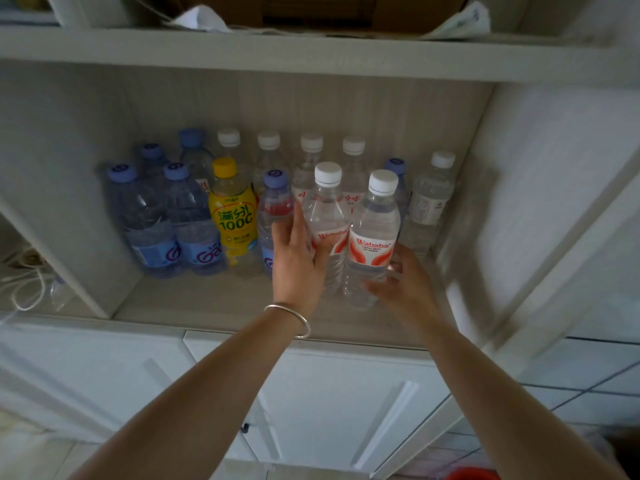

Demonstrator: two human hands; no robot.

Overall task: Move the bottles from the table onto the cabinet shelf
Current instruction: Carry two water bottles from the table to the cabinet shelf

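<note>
Two clear water bottles with white caps and red-and-white labels stand upright at the front of the cabinet shelf point(214, 306). My left hand point(298, 261) is wrapped around the left bottle point(327, 209). My right hand point(405, 285) grips the lower part of the right bottle point(375, 230). Behind them stand several more bottles: blue-capped ones point(145, 220) on the left, a yellow drink bottle point(232, 209), and white-capped ones point(431, 199) along the back and right. The table is out of view.
An upper shelf board point(311, 53) runs overhead with a cardboard box point(311, 8) on it. White cabinet doors point(329, 403) are below the shelf. A white cable point(27, 285) lies at the left. Tiled floor point(571, 403) and a red object point(471, 474) are at lower right.
</note>
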